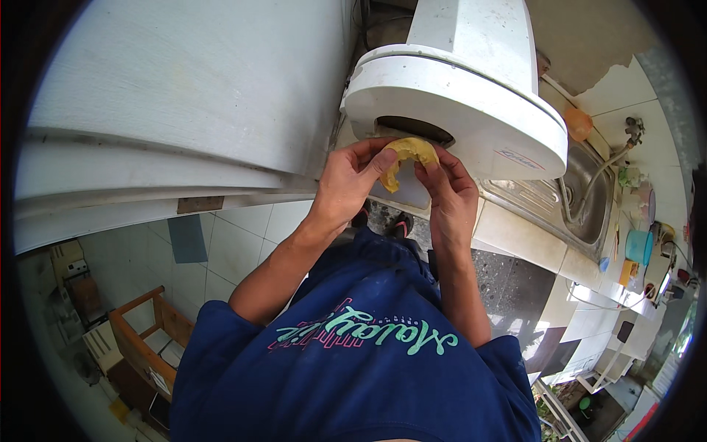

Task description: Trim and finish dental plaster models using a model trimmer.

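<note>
A soft, lumpy yellow strip that looks like dough (414, 149) is bent into an arch between my two hands. My left hand (345, 184) pinches its left part, with the thumb laid across the front and one end hanging below. At the other end, the thumb and fingers of my right hand (451, 193) grip the strip. Just beyond my hands is a white machine (456, 103) with a rounded front and a dark slot (416, 130). The strip is in front of this slot; whether it touches the machine I cannot tell.
A large white appliance-like panel (184, 96) stands close on my left. To the right, a tiled counter holds a steel sink (595, 193), a tap with a hose (633, 131), an orange bowl (578, 124) and a teal container (638, 247). A wooden frame (137, 345) stands behind on the left.
</note>
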`<state>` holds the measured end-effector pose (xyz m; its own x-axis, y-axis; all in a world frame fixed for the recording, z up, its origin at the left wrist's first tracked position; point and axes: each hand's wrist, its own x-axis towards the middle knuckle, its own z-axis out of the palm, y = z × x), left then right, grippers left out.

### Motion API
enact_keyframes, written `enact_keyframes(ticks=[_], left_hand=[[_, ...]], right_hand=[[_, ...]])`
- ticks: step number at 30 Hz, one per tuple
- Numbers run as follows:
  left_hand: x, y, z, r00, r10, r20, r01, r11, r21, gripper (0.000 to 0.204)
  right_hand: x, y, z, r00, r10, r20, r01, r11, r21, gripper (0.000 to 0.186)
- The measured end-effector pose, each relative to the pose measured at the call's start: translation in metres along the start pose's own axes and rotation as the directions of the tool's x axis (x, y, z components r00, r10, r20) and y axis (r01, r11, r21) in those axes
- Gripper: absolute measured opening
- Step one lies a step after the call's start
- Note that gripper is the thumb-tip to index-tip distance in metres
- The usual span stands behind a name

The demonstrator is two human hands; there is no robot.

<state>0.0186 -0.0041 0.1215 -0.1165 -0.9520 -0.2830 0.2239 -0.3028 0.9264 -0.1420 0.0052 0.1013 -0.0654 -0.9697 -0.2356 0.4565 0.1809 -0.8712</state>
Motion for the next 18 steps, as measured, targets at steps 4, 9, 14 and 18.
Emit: enact_keyframes(ticks=[4,9,14,18], left_hand=[[0.015,-0.016,-0.001,0.999,-0.051,-0.009,0.049,0.981,-0.187,0.039],[0.027,-0.022,0.001,0.993,-0.115,0.011,0.115,0.967,-0.226,0.035],[0.032,-0.027,-0.006,0.981,-0.195,0.015,0.190,0.936,-0.297,0.035],[0.032,-0.036,-0.010,0.977,-0.211,-0.020,0.190,0.915,-0.356,0.034]], right_hand=[[0.005,0.009,-0.002,0.997,0.077,-0.030,-0.071,0.980,0.186,0.031],[0.012,0.020,-0.002,0.994,0.059,-0.092,-0.039,0.977,0.209,0.031],[0.015,0.023,0.003,0.988,0.118,-0.104,-0.088,0.963,0.255,0.025],[0.016,0.022,0.011,0.985,0.137,-0.103,-0.103,0.953,0.286,0.023]])
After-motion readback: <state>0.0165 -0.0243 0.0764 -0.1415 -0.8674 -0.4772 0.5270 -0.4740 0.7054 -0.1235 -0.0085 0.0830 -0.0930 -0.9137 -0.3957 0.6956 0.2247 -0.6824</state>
